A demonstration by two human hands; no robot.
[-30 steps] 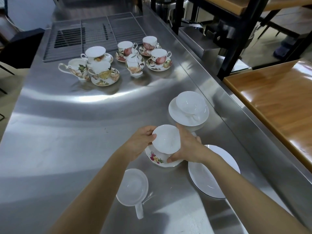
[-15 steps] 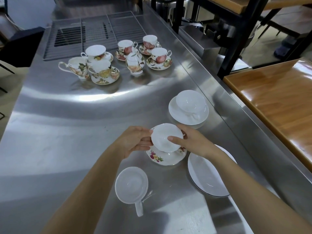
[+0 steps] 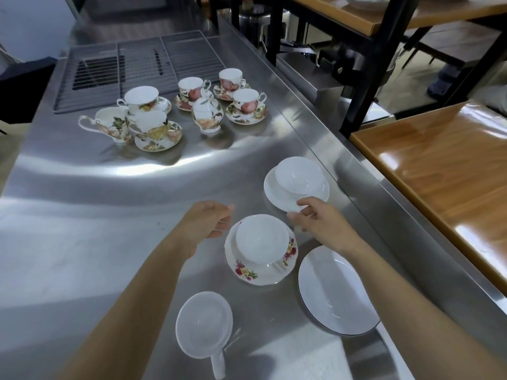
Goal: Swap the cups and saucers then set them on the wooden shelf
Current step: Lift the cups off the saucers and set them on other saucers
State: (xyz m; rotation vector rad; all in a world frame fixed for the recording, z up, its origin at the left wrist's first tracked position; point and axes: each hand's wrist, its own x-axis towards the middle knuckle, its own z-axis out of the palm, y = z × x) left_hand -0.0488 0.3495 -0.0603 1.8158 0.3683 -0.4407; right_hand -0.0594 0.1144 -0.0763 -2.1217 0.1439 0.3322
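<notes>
Two hands seen over steel surface (image 3: 82, 215). White cup (image 3: 262, 239) set on floral saucer (image 3: 260, 272), near centre. Left hand (image 3: 208, 222) empty, grip apart. Right hand (image 3: 319, 219) empty, fingers loosely spread, beside far plain saucer (image 3: 277, 198). Cup best centred before saucer is lifted.

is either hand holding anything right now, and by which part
The left hand holds nothing. The right hand has its fingertips at the plain white saucer near rim; a closed grip cannot be told.

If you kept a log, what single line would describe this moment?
white cup on flowered saucer | left hand empty beside it | right hand at plain saucer edge | shelf: nothing set yet
</notes>
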